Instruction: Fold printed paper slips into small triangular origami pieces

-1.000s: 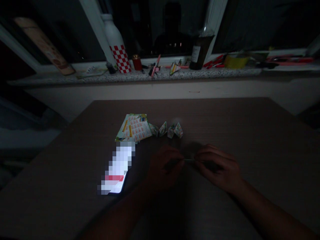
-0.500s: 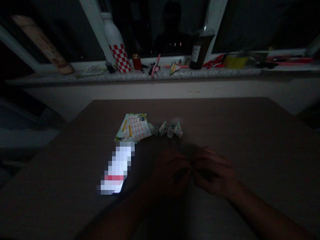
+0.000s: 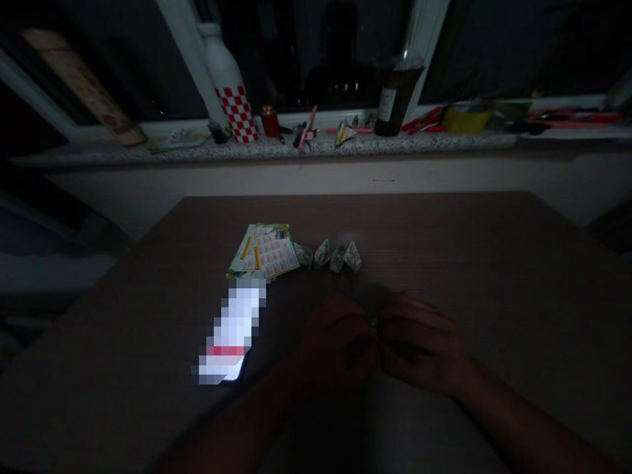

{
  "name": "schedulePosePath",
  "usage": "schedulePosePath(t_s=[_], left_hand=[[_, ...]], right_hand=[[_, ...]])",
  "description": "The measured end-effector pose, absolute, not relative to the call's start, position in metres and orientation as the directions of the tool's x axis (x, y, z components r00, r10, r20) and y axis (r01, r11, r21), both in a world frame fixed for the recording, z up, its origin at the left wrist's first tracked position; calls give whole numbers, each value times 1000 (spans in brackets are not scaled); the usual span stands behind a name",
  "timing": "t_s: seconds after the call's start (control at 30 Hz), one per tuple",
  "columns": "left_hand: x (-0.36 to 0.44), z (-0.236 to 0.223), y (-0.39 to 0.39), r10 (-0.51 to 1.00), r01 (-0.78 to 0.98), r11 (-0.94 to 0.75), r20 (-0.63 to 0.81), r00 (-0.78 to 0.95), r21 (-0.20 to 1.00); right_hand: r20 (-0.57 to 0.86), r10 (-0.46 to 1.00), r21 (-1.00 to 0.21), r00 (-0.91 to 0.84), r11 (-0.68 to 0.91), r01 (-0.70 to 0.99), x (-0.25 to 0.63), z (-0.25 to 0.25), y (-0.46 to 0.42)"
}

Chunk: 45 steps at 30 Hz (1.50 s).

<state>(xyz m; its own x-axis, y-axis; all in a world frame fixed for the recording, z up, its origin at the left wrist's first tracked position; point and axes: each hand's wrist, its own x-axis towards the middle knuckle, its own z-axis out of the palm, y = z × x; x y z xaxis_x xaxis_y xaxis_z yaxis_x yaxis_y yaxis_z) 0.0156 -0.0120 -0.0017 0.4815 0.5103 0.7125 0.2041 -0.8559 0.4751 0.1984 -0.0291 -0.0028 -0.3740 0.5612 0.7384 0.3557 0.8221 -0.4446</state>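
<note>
Closer together than a second ago, lower centre: bare left hand [image 3: 328,342], bare right hand [image 3: 429,342], fingertips pinched around small, pale, mostly hidden piece [image 3: 374,323], material unclear. Suggests finer, two-handed working.

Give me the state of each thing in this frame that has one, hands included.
Left hand: fingers curled, fingertips pinching
Right hand: fingers curled, fingertips pinching
Small piece: between both hands' fingertips, mostly hidden
Phone: face up, screen lit
Printed sheets: flat, overlapping
Paper pieces: folded
Checkered bottle: upright
Red jar: upright
</note>
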Motion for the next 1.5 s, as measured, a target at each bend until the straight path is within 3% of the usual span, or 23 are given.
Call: schedulePosePath(t_s=[0.37, 1.5], left_hand=[[13, -1, -8, 447, 208, -891, 694, 564, 405], [17, -1, -11, 429, 170, -895, 696, 576, 412]], right_hand=[[720, 555, -443, -416, 830, 339, 198, -4, -29], [715, 555, -459, -426, 832, 312, 197, 1, -30]])
